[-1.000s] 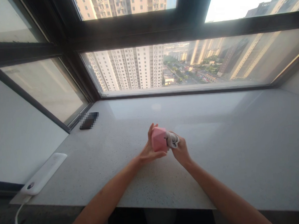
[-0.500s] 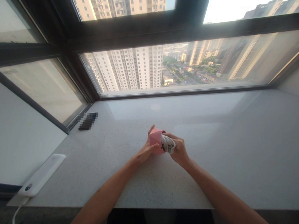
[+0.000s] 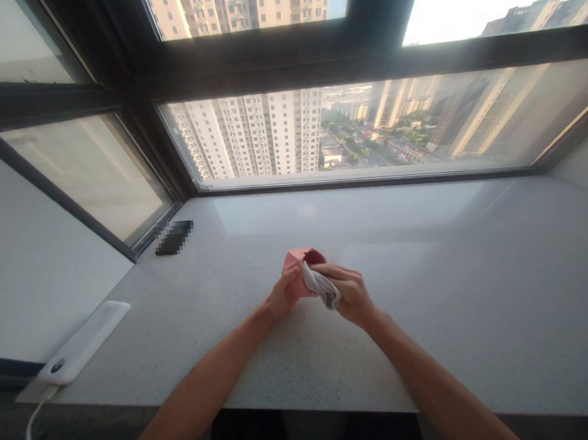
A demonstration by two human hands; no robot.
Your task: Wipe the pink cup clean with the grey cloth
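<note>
A pink faceted pot (image 3: pixel 292 260) is in my left hand (image 3: pixel 282 294), gripped at its left side with the thumb on the near face. Its dark opening is turned toward the right. My right hand (image 3: pixel 351 289) is closed on a light grey cloth (image 3: pixel 323 288), bunched and twisted. Fingers of that hand reach with part of the cloth to the pot's opening, and their tips are hidden there. Both hands are above the middle of the pale counter (image 3: pixel 263 361).
A white power strip (image 3: pixel 85 342) with a white cable (image 3: pixel 32 428) lies at the left edge. Behind it, by the window corner, is a dark pixelated object (image 3: pixel 174 238). The dark window frame (image 3: pixel 284 64) bounds the counter at the back.
The pot has shifted slightly left and turned, so more of its opening shows. My right hand and the cloth have moved left at the opening, and the cloth hangs longer and more twisted.
</note>
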